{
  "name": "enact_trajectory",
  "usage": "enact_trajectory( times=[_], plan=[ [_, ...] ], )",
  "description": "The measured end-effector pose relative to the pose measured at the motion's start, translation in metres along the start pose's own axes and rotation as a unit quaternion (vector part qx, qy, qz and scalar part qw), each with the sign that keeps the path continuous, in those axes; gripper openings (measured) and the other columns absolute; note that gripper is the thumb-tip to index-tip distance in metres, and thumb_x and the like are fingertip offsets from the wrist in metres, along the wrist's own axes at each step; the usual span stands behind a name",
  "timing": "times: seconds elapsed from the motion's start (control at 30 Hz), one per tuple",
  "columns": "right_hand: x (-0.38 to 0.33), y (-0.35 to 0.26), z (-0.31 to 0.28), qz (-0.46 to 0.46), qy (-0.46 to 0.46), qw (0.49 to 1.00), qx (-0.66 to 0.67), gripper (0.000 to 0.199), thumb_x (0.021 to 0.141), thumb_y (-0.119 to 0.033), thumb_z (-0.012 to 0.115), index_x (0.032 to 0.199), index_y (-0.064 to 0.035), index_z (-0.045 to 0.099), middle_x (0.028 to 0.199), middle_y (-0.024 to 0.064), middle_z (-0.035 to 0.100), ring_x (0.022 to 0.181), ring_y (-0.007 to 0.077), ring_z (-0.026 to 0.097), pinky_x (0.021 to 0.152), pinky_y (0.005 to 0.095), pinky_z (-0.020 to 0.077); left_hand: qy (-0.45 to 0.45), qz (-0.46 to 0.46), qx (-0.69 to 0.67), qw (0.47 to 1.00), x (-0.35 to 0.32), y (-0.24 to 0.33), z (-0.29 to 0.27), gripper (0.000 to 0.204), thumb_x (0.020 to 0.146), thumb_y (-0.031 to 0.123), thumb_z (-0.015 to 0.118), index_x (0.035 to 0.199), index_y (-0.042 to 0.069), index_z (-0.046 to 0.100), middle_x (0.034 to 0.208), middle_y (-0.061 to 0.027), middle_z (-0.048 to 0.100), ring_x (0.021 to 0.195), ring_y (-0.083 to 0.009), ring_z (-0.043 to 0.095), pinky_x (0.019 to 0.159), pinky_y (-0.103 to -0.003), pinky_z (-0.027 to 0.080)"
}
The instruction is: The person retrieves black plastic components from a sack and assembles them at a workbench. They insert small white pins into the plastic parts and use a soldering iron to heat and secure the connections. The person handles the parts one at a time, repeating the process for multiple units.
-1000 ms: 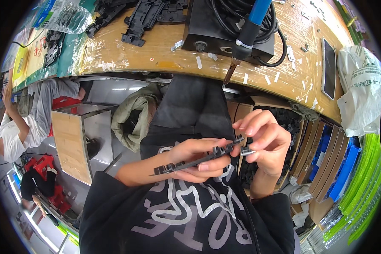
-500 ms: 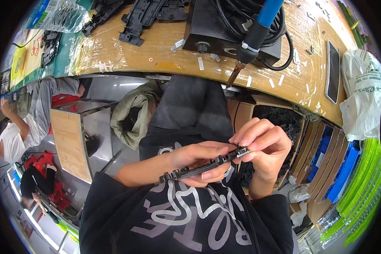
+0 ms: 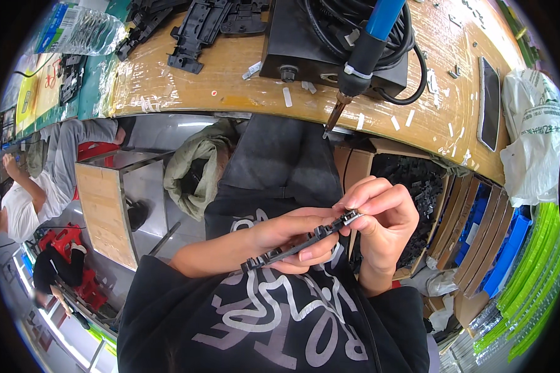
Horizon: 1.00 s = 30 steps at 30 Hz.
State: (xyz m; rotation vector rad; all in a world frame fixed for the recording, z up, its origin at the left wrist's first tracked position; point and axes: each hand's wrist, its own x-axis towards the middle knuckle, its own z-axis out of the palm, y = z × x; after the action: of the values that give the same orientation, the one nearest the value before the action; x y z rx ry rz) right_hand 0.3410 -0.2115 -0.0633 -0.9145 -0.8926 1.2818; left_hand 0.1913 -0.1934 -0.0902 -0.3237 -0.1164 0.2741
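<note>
Left hand [image 3: 292,239] gripping long black plastic strip [image 3: 295,244]; right hand [image 3: 379,214] pinching small metal end piece [image 3: 350,217], seating unfinished.

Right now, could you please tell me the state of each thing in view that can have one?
Left hand: closed around the long black plastic part, holding it level.
Right hand: fingertips pinching the part's right end.
Soldering iron: unheld, lying on the black box, tip pointing over the bench edge.
Water bottle: lying on its side.
Phone: screen dark, flat on the wooden bench.
</note>
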Motion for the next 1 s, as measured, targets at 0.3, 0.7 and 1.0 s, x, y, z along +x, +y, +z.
enact_trajectory(
  times=[0.3,0.7,1.0],
  plan=[
    [0.004,-0.003,0.0,-0.031,-0.003,0.995,-0.099,0.016,0.067,0.006,0.064,0.075,0.0021,0.051,0.082,0.017,0.056,0.073,0.0172,0.054,0.065,0.0266,0.0441,0.03,-0.011,-0.028,0.999,-0.001,0.004,-0.003,0.024,0.089,0.016,0.035,0.106,-0.001,0.039,0.056,-0.0085,0.042,0.042,-0.0101,0.036,0.023,-0.017,0.031],
    [0.006,0.002,-0.005,0.059,-0.01,0.997,0.038,0.014,0.068,0.004,0.064,0.073,0.0004,0.05,0.08,0.0154,0.056,0.072,0.0161,0.054,0.065,0.026,0.0442,0.068,0.026,0.007,0.997,0.001,-0.001,0.005,0.023,0.091,0.016,0.031,0.102,-0.002,0.041,0.054,-0.0089,0.043,0.04,-0.0105,0.036,0.023,-0.017,0.029],
    [0.007,-0.002,-0.009,0.029,-0.042,0.999,-0.004,0.014,0.066,0.005,0.064,0.071,0.0011,0.052,0.078,0.0151,0.057,0.071,0.0176,0.054,0.063,0.0265,0.0437,0.069,0.018,0.018,0.997,0.0,-0.003,0.003,0.023,0.091,0.015,0.03,0.104,-0.002,0.038,0.053,-0.009,0.041,0.035,-0.0112,0.033,0.022,-0.018,0.029]
  ],
)
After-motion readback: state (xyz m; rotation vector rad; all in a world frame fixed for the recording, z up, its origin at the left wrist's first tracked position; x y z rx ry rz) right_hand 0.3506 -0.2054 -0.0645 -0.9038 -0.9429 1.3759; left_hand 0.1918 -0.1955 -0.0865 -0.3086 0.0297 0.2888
